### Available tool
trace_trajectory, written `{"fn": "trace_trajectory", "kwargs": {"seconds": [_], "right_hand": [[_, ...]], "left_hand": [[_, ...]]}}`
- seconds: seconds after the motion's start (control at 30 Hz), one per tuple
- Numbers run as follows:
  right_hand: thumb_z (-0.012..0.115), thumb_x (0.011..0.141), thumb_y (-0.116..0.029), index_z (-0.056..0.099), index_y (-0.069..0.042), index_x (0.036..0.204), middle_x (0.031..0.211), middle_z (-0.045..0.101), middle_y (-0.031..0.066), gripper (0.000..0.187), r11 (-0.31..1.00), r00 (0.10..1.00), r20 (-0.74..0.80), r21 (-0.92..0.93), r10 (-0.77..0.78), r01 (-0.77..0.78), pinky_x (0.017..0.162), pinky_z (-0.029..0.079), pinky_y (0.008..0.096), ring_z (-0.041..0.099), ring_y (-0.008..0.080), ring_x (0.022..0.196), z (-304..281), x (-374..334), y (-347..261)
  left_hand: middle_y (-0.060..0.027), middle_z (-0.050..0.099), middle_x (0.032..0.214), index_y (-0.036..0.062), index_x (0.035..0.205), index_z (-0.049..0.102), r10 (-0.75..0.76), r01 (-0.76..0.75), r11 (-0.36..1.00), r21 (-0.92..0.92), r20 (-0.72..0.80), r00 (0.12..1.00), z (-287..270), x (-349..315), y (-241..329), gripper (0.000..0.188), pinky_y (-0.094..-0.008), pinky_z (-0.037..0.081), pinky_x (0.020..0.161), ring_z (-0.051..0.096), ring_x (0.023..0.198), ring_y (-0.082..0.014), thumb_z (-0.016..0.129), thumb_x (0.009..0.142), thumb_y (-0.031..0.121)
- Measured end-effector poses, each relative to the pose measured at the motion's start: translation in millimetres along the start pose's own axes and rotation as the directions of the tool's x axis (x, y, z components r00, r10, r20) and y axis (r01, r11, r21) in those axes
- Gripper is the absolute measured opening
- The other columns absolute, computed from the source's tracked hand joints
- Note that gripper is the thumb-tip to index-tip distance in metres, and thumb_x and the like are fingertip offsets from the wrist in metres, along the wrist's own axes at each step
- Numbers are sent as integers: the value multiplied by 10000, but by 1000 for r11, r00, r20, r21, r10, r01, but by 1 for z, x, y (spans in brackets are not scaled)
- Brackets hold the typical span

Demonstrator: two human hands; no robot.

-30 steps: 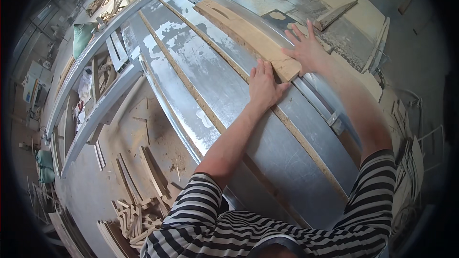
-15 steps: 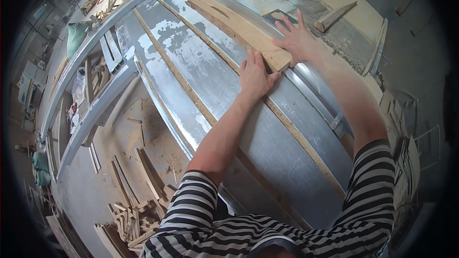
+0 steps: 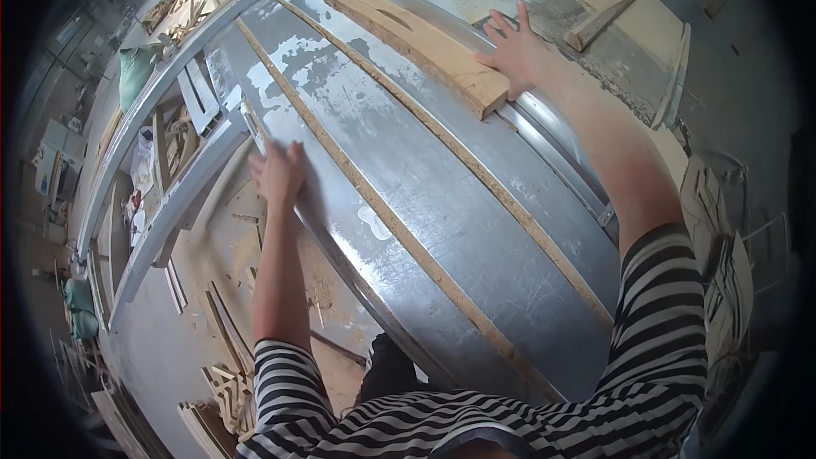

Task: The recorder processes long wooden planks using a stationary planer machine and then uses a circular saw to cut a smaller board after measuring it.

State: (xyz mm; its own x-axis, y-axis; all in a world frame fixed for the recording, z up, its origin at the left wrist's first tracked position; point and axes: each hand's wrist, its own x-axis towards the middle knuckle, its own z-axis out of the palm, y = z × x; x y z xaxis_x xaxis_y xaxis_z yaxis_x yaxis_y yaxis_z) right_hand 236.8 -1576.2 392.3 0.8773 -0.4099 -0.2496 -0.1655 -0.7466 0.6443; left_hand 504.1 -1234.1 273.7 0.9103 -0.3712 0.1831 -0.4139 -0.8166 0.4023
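Observation:
A thick, light wooden board (image 3: 425, 47) lies lengthwise on the far right part of a worn metal machine table (image 3: 408, 178). Against the board's near right end rests my right hand (image 3: 520, 59), fingers spread wide and the thumb side touching the wood. My left hand (image 3: 279, 174) is off the board, at the table's left edge. Its thumb and fingers are apart, a little blurred, and nothing shows between them; whether it presses on the edge I cannot tell. Narrow tan strips (image 3: 399, 229) run along the table top.
A grey metal frame (image 3: 161, 212) extends along the left side. Loose wooden offcuts (image 3: 228, 395) lie on the dusty floor at lower left. A wooden block (image 3: 599, 24) sits on the far right surface. Stacked thin sheets (image 3: 722, 263) stand at right. A green sack (image 3: 136, 76) is far left.
My left hand has let go of the board's near end and moved left to the table edge. My right hand stays at the board, which has shifted slightly up and left in view.

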Motion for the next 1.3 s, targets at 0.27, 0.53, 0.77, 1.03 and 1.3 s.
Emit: {"fn": "trace_trajectory", "kwargs": {"seconds": [0.27, 0.53, 0.77, 1.03, 1.3], "right_hand": [[824, 609, -594, 393, -359, 1511, 1605, 275, 175, 1027, 1000, 1000, 13, 18, 5, -5, 1093, 26, 800, 94, 416, 1519, -7, 23, 0], [831, 608, -582, 379, -367, 1517, 1608, 273, 171, 1037, 1000, 999, 36, 22, 1, -2, 1087, 2, 808, 89, 422, 1519, -15, 47, 3], [829, 612, -582, 362, -372, 1526, 1609, 275, 169, 1047, 999, 999, 35, 36, 6, -7, 1080, -5, 815, 78, 422, 1521, -21, 67, 3], [833, 624, -578, 349, -386, 1532, 1607, 283, 168, 1047, 998, 998, 53, 54, 18, -21, 1086, 4, 808, 73, 426, 1521, -26, 88, 4], [832, 641, -577, 346, -381, 1534, 1519, 399, 168, 1036, 995, 999, 46, 98, 6, -10, 1085, 26, 809, 127, 438, 1506, -30, 112, 7]], "left_hand": [[-399, 592, 1145, 88, 1475, 344, -85, 86, 981, -172, 8, 996, 29, 1, -25, 612, -561, 485, 920, 598, 1042, -558, 412, 1002, 470], [-451, 551, 1138, 94, 1504, 293, -148, 152, 982, -111, 38, 988, 22, -2, -15, 637, -561, 477, 935, 587, 1054, -563, 382, 1004, 478], [-459, 497, 1199, 105, 1524, 245, -170, 178, 977, -114, 76, 982, 19, -4, -13, 653, -550, 478, 937, 582, 1052, -566, 365, 1012, 492], [-458, 498, 1191, 98, 1531, 226, -168, 186, 971, -148, 128, 977, 16, -3, -11, 653, -537, 474, 945, 579, 1046, -564, 361, 1019, 480], [-441, 505, 1194, 83, 1529, 245, -73, 84, 985, -149, 77, 994, 16, -5, -14, 658, -528, 480, 938, 575, 1060, -555, 377, 1016, 474]]}}
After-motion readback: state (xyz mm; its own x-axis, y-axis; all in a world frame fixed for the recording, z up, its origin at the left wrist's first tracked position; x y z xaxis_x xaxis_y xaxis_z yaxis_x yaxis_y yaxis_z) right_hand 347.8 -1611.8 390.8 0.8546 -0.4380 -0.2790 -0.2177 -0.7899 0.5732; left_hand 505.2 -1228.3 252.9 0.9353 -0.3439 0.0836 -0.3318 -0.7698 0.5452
